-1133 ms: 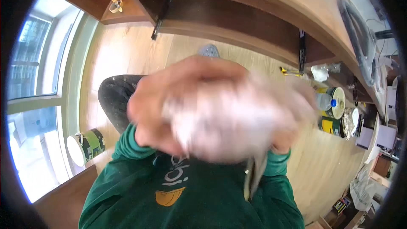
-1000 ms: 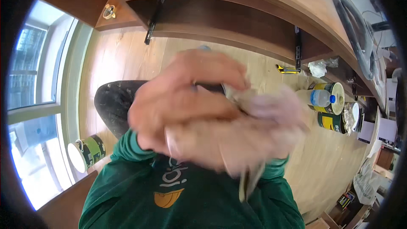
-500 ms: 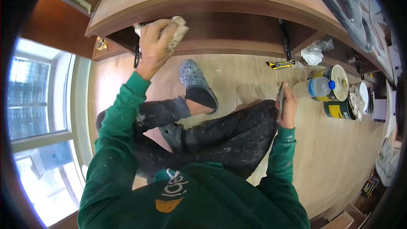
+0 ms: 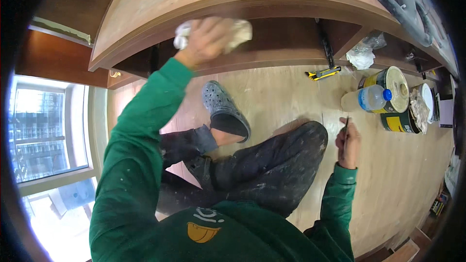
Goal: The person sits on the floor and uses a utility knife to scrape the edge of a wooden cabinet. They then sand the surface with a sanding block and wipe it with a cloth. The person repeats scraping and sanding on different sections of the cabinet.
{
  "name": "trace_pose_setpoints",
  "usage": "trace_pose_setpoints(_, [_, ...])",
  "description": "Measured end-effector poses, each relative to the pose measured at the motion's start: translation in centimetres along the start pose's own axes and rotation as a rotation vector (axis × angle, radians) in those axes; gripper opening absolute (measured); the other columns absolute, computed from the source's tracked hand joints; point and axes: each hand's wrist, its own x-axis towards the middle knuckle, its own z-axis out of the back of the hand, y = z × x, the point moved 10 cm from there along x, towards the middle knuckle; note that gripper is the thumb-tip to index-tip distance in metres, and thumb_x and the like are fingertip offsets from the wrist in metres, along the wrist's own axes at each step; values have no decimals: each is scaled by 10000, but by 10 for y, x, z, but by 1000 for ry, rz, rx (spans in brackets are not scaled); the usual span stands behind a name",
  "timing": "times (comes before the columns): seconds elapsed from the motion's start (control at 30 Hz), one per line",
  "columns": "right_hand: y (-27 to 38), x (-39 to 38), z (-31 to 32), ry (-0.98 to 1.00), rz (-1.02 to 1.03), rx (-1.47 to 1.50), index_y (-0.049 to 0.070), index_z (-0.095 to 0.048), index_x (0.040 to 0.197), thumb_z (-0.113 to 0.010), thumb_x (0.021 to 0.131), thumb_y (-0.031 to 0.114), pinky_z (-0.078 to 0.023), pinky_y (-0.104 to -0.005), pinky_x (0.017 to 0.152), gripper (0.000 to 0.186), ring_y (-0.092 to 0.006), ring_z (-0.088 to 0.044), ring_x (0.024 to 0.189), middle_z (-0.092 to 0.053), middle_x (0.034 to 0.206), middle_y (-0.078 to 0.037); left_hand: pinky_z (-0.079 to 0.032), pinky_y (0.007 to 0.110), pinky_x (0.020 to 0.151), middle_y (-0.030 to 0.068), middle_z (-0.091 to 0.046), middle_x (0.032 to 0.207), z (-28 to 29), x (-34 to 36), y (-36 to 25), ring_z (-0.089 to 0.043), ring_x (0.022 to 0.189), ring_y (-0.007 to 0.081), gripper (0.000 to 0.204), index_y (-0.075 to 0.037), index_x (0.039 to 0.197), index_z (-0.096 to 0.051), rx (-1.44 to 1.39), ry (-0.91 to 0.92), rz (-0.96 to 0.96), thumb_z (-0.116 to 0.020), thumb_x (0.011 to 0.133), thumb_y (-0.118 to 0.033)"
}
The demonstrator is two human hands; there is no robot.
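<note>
My left hand [image 4: 209, 41], somewhat blurred, is closed around a crumpled whitish cloth [image 4: 241, 33] at the front rail of a brown wooden cabinet [image 4: 281, 1]. The cloth sticks out on both sides of the fingers and lies over the rail's lower edge, by the dark opening. Away to the right, above the floor beside my knee, my right hand [image 4: 352, 145] grips a thin, dark, flat tool [image 4: 346, 128]. It shows edge-on, so its exact kind is unclear.
A yellow-and-black utility knife [image 4: 324, 73] lies on the floor below a black drawer runner [image 4: 326, 43]. To the right stand a blue-capped plastic bottle [image 4: 373, 98], a paint bucket [image 4: 399, 90] and a dark bucket [image 4: 399, 122]. Crumpled plastic [image 4: 361, 57] and a grey hose [image 4: 388, 0] are nearby.
My left hand has slid rightward along the cabinet rail with the cloth. My right hand, still gripping the thin tool, has shifted right and slightly toward me in the picture.
</note>
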Motion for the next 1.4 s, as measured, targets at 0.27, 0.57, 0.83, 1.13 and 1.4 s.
trace_pose_setpoints(0.27, [-29,29,36,-25,126,-404,-62,-668,1059,-563,949,330,-416,-264,870,420,-140,-552,908,-654,980,-61,-411,379,737,48,-607,1066,14,-27,23,-569,928,237,499,-104,1109,-671,21,120,127,-730,616,-153])
trace_pose_setpoints(0.57, [-75,53,42,22,-2,-413,-55,-686,990,-625,909,295,-434,-262,770,365,-131,-546,820,-653,865,-63,-420,388,712,83,-623,982,26,-23,24,-592,872,262,447,-54,1027,-684,30,43,173,-747,595,-149])
trace_pose_setpoints(0.83, [-63,36,72,8,-32,-189,-46,-676,1035,-597,928,250,-433,-254,805,324,-125,-554,856,-660,933,-54,-371,360,639,56,-604,918,42,-24,24,-575,799,221,324,-66,862,-672,84,45,144,-714,574,-209])
trace_pose_setpoints(1.13, [-36,44,47,-9,85,-188,-57,-672,1012,-677,892,237,-442,-249,794,318,-119,-566,830,-666,919,-58,-367,352,629,46,-578,880,32,4,16,-557,806,215,286,-67,869,-661,83,106,94,-699,599,-155])
trace_pose_setpoints(1.4, [-76,63,95,-69,101,-290,-68,-666,1044,-683,891,271,-456,-294,839,373,-175,-595,867,-675,925,-117,-395,402,681,72,-515,816,76,-80,58,-517,781,284,323,-58,913,-652,102,335,485,-723,599,-24])
